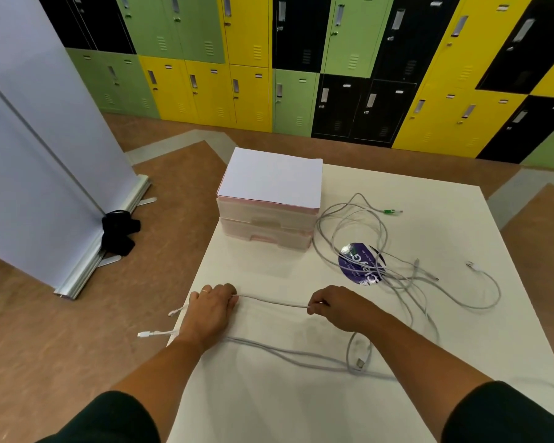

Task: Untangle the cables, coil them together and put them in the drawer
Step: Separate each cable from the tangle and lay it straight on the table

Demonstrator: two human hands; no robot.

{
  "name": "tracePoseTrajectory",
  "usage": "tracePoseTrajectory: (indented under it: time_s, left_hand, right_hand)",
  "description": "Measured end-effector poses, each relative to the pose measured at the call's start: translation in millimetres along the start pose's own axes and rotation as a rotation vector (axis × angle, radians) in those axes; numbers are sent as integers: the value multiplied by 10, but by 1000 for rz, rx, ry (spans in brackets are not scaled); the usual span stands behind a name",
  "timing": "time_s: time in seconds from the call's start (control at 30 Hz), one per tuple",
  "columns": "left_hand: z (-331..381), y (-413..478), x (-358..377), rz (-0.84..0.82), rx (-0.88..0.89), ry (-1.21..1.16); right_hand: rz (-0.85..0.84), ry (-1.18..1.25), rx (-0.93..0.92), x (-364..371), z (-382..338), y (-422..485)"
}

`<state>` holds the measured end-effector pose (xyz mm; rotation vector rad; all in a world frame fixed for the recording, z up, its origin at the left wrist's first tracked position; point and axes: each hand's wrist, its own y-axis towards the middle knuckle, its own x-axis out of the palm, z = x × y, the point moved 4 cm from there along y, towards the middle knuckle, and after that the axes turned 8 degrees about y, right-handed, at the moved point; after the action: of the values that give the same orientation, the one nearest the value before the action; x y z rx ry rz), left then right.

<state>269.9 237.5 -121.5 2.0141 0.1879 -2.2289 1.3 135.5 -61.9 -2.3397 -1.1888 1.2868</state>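
Cables (pixel 381 270): the bulk is lying in a loose tangle at right-centre of the frame, on the counter (pixel 269 404) and draped across a round purple sticker (pixel 349 254). A green-tipped plug (pixel 389 212) is poking out at the upper side of the pile. Another grey run (pixel 285 353) is trailing across the lower centre, looping near a plug just under the right forearm.

One white cable (pixel 272 301) is being singled out. It is spanning between both hands at lower centre, nearly straight with a slight arc.

Progress, my read: early. Untangling is underway on one cable and the rest is knotted. Nothing is coiled and nothing is stowed. The drawer unit (pixel 266 228) is sitting at upper centre, just left of the tangle. Both drawers are looking closed, and a paper stack (pixel 272 180) is resting on top. Left to do: free the remaining cables, coil the lot, open a drawer, drop them in.

Left hand (pixel 210 310): sitting at the counter's left edge, back of hand up, fingers (pixel 231 298) curled down and clamping the cable. A white connector (pixel 143 334) is sticking out past the wrist toward the left, over the floor.

Right hand (pixel 336 306): right of centre, knuckles up, fingers (pixel 314 306) curled in and pinching the cable's other end of the span.

Both forearms are reaching in from the bottom corners, in dark sleeves.
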Motion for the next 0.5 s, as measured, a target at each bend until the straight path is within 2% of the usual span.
tracePoseTrajectory:
  time_s: [0.2,0.5]
  left_hand:
    - [20,-99,55,93,6,113]
    - [-51,-145,161,95,-30,-90]
  right_hand:
    - [37,0,41,-24,112,-4]
    - [23,-39,18,67,55,17]
